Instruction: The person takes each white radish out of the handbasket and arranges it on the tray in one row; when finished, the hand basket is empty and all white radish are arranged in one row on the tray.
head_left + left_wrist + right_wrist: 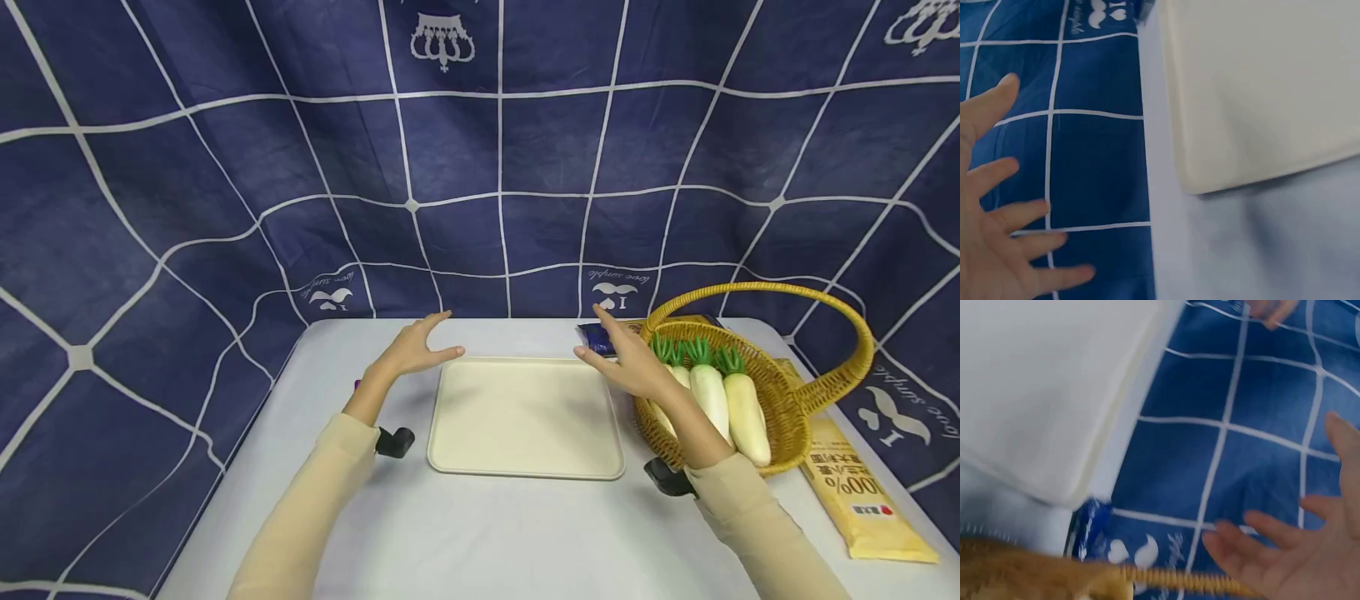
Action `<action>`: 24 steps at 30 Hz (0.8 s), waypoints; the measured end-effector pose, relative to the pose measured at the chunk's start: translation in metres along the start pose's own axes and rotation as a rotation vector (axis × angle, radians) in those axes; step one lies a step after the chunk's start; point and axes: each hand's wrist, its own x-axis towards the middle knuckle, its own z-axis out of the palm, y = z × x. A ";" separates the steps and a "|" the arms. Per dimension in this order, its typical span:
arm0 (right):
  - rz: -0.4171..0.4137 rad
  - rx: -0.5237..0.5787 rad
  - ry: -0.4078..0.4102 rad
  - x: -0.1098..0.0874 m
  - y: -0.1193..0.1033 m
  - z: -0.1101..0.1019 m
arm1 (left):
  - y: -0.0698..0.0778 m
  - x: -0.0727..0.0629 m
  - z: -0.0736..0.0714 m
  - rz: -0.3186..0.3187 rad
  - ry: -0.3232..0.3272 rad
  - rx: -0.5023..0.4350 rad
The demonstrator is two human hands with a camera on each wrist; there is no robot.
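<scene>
Both hands hover above the white table with nothing in them. In the head view my left hand is over the far left corner of a cream tray, thumb and fingers spread; the left wrist view shows the same hand with its fingers apart. My right hand is held above the tray's far right corner, beside a wicker basket. In the right wrist view that hand has its fingers extended. White radishes with green tops lie in the basket.
A yellow food packet lies right of the basket, partly under it. Behind the basket is a dark blue packet. A small purple thing is mostly hidden by the left wrist. A blue checked curtain hangs behind the table.
</scene>
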 end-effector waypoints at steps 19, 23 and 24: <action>0.116 0.085 0.134 -0.121 0.096 -0.063 | -0.059 -0.046 0.059 -0.093 -0.115 -0.202; 0.170 0.083 0.217 -0.132 0.117 -0.066 | -0.062 -0.050 0.066 -0.100 -0.104 -0.197; 0.181 0.084 0.231 -0.133 0.121 -0.067 | -0.063 -0.050 0.067 -0.105 -0.105 -0.197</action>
